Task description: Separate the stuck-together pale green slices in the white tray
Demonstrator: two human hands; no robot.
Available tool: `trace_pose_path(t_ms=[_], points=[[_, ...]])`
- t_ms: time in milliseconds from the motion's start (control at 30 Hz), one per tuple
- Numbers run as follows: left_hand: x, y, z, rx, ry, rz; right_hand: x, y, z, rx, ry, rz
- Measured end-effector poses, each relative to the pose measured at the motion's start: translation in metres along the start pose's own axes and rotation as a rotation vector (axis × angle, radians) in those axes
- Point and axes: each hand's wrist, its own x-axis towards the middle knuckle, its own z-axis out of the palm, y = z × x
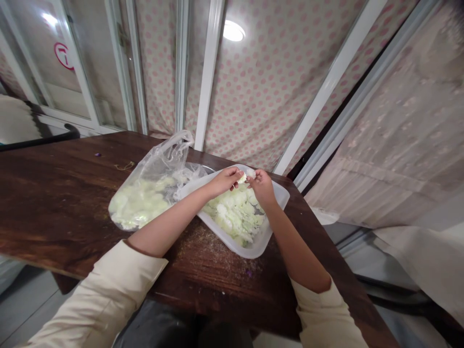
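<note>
A white plastic tray holds a heap of pale green-white, petal-like pieces. Over its far side, my left hand pinches a small pale piece between thumb and fingers. Close beside it, my right hand has its fingers closed on a whitish, translucent piece. The two hands nearly meet, and the exact edges of what they hold are hard to make out. Left of the tray stands a clear plastic bag with more pale green pieces inside.
The dark wooden table carries fine crumbs in front of the tray. A thin string lies behind the bag. Windows with a dotted curtain rise behind the table. A draped cloth is at the right.
</note>
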Motion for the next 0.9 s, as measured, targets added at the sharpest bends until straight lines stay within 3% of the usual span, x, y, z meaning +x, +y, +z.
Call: trace_pose_path(t_ms=[200,333,533,633,767,900], points=[[0.003,-0.004,-0.001,-0.017,0.03,0.0,0.0,0.002,-0.001,0.036,-0.021,0.027],[0.004,-0.005,-0.002,-0.005,0.06,-0.009,-0.001,-0.002,0.0,0.014,-0.019,-0.048],[0.0,0.0,-0.002,0.007,-0.004,0.008,-0.007,-0.014,0.003,-0.045,-0.146,-0.12],[-0.002,0.002,0.0,0.014,-0.032,-0.004,-0.008,-0.015,0.003,-0.121,-0.137,-0.139],[-0.004,0.005,0.001,0.065,-0.073,-0.013,-0.01,-0.016,0.002,-0.348,-0.064,-0.163],[-0.004,0.005,0.002,0.101,-0.064,-0.034,-0.015,-0.024,0.001,-0.727,0.064,-0.3]])
